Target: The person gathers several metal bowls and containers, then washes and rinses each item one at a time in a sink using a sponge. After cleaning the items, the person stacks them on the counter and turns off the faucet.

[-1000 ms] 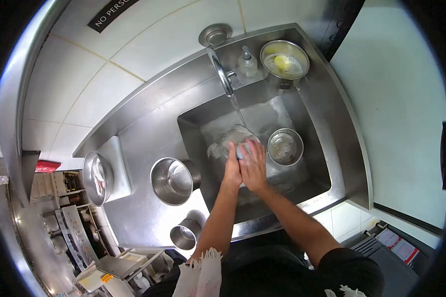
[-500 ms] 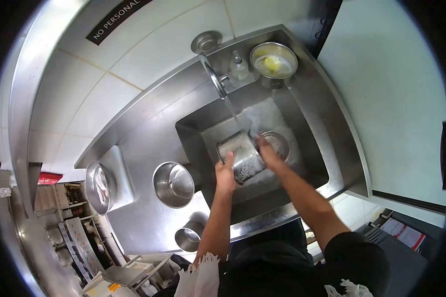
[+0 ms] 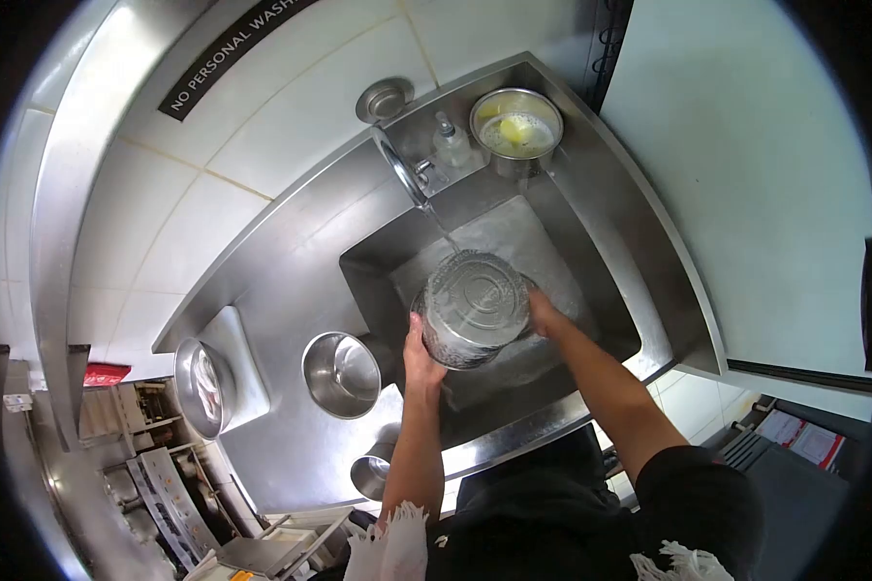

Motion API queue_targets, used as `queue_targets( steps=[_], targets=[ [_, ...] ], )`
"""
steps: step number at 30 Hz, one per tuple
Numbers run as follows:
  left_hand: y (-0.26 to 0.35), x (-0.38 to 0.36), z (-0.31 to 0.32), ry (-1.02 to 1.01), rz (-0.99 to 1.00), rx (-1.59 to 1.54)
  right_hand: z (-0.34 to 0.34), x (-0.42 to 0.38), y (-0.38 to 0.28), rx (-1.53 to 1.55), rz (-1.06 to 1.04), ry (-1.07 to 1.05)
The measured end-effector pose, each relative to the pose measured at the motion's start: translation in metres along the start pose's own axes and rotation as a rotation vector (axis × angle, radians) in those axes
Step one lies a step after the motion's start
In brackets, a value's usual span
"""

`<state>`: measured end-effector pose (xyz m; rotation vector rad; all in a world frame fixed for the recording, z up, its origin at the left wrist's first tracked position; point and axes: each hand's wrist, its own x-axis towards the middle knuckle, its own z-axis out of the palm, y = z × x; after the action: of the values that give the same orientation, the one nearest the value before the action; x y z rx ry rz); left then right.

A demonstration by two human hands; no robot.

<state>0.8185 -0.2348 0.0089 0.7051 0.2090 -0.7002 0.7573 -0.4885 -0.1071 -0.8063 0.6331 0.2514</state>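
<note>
A wet stainless steel pot (image 3: 478, 300) is held over the sink, tipped so its ringed base faces up toward me. Water from the faucet (image 3: 397, 163) runs onto its far edge. My left hand (image 3: 421, 353) grips the pot's left side near the rim, thumb along the wall. On the opposite side, my right hand (image 3: 543, 313) holds the pot, its fingers mostly hidden behind it. The sink basin (image 3: 591, 290) below has whitish, sudsy water on its floor.
Left of the basin, the steel counter holds a bowl (image 3: 341, 375), a smaller pot (image 3: 370, 474), and a basin with pale contents (image 3: 203, 387) against a white board (image 3: 245, 363). A soap bottle (image 3: 451, 143) and a pot with a yellow sponge in suds (image 3: 516, 126) stand behind the sink.
The pot has turned from lying sideways to base up. My right hand has moved from its open end to its right side. The round metal dish in the sink is now largely covered.
</note>
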Motion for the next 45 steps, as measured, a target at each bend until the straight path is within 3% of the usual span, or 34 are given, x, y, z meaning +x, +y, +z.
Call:
queue_targets(
  steps=[3,4,5,8,11,12,15,18,21,24,27,31,33,34,36,38,41,44,45],
  targets=[
    [-0.022,0.005,0.007,0.102,0.007,-0.096,0.002,-0.015,0.014,0.428,0.144,-0.028],
    [-0.037,0.021,-0.020,0.098,-0.051,-0.206,0.027,-0.042,-0.008,0.502,0.082,-0.065],
    [-0.045,0.027,-0.041,0.171,-0.112,-0.089,0.048,-0.065,-0.027,0.576,0.023,-0.103],
    [-0.049,0.037,-0.094,0.343,-0.291,0.329,0.067,-0.083,-0.065,0.336,0.053,0.045],
    [-0.006,0.026,-0.028,0.412,-0.067,0.582,0.074,-0.058,-0.065,0.069,-0.165,0.021],
    [0.003,0.024,-0.013,0.244,-0.106,0.664,0.075,-0.043,-0.059,-0.046,-0.216,0.088],
    [-0.002,0.021,0.048,0.244,-0.122,0.866,0.115,-0.037,-0.051,-0.536,-0.246,0.176],
    [0.005,0.045,0.033,0.306,-0.134,0.870,0.149,-0.048,-0.033,-1.205,-0.307,-0.084],
    [0.036,0.038,0.054,0.308,-0.223,0.802,0.128,-0.073,-0.016,-1.709,-0.475,-0.251],
    [0.047,0.056,0.025,0.177,-0.385,0.998,0.083,-0.102,-0.028,-2.002,-0.694,-0.614],
    [0.019,0.059,0.014,0.262,-0.448,0.912,0.062,-0.096,-0.049,-2.123,-0.751,-0.648],
    [-0.050,0.042,-0.016,0.338,-0.366,0.687,0.106,-0.089,-0.050,-1.997,-0.577,-0.368],
    [-0.053,0.040,-0.024,0.352,-0.303,0.803,0.125,-0.089,-0.036,-1.876,-0.587,-0.220],
    [-0.049,0.041,-0.030,0.339,-0.232,0.980,0.123,-0.095,-0.036,-1.795,-0.504,-0.239],
    [-0.029,0.036,-0.021,0.402,-0.185,1.050,0.125,-0.115,-0.052,-1.629,-0.351,-0.280],
    [-0.009,0.027,-0.002,0.540,-0.239,0.833,0.088,-0.111,-0.059,-1.943,-0.657,-0.348],
    [0.004,0.023,0.002,0.368,-0.330,1.022,0.043,-0.076,-0.088,-2.185,-1.174,-0.386],
    [0.002,0.031,0.009,0.352,-0.572,0.938,0.087,-0.065,-0.145,-2.312,-1.086,-0.252],
    [0.001,0.031,0.019,0.326,-0.546,0.912,0.097,-0.059,-0.147,-2.263,-1.118,-0.220]
  ],
)
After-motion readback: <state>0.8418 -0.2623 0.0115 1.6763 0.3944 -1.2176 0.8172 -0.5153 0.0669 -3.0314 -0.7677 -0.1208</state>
